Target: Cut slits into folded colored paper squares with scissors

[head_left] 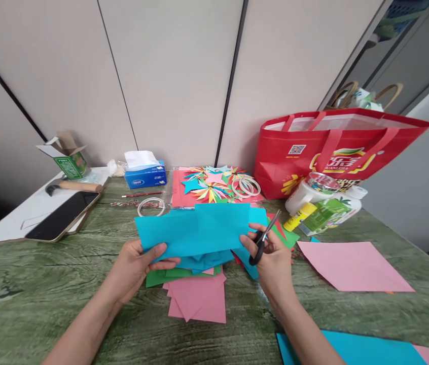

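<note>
The left hand (135, 268) gripped one end of a blue sheet (195, 233) above the worktop (66, 294), while the right hand (273, 253) held black-handled scissors (262, 243) near its other end. Pink paper squares (199, 299) lay below.

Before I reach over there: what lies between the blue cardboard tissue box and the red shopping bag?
Red paper sheets, with colourful paper stars and white rings on top; the head view shows it.

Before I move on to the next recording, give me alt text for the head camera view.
A person's left hand and right hand hold a blue paper sheet, the right also gripping black-handled scissors, above a green wood-grain table. Pink papers lie below; a tissue box and a red bag stand behind.
</note>
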Demonstrator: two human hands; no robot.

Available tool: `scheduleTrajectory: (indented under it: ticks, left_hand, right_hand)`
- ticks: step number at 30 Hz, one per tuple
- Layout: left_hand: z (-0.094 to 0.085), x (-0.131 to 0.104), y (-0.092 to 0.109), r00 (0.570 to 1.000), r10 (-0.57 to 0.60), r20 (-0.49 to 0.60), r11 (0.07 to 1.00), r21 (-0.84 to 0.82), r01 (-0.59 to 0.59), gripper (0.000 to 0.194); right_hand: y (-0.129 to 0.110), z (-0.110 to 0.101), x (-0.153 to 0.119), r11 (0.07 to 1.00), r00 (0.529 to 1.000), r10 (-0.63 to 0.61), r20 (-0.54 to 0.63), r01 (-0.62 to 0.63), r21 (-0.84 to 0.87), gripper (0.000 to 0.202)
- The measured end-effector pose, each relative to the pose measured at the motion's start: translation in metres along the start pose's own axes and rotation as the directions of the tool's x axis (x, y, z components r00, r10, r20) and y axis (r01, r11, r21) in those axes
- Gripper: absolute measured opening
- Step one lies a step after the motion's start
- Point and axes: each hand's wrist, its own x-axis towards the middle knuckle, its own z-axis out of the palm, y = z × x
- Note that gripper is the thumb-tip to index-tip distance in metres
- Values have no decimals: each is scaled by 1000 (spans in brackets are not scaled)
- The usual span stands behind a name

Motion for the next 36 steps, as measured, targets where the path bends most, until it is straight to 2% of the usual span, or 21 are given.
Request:
scheduleTrajectory:
  ticks: [3,4,6,7,9,11,12,13,15,20,24,36]
  left_hand:
    - [2,-2,3,999,17,-36,997,-76,-19,18]
    - [3,-3,5,997,37,-62,994,-100,-43,19]
    - [5,-5,8,988,84,-127,985,-141,-102,23]
    - [6,-5,9,982,103,-156,980,-156,-127,26]
    - [7,-5,10,973,126,-195,972,-169,-160,30]
    - [8,-6,10,970,134,-202,972,-165,-168,33]
    - [8,-7,10,971,134,-196,974,-157,-166,34]
    - [9,-7,10,973,132,-188,976,-146,-160,34]
    - [10,-9,8,979,124,-161,982,-125,-145,31]
    - [15,-13,3,990,94,-101,992,-73,-102,25]
    - [17,-15,1,995,72,-74,997,-8,-73,24]
    - [18,-16,1,995,61,-77,998,31,-59,23]
  right_hand:
    - [-2,2,-1,999,1000,7,24,-8,34,37]
    - [-3,3,-3,999,998,10,62,-12,31,36]
    - [-4,7,-9,999,975,40,220,-45,15,35]
    - [-5,9,-14,997,943,76,324,-83,5,37]
    - [-6,15,-24,981,834,167,526,-192,-7,43]
    - [-7,19,-33,959,714,223,664,-281,-20,44]
    - [-8,20,-37,953,669,233,706,-302,-28,41]
    - [-9,21,-40,950,636,234,736,-309,-36,38]
    - [-11,21,-43,951,604,236,761,-306,-51,34]
    - [-14,21,-44,947,592,242,769,-315,-56,33]
    - [-15,22,-44,951,609,238,757,-304,-54,34]
    - [-17,22,-44,953,609,247,754,-293,-75,38]
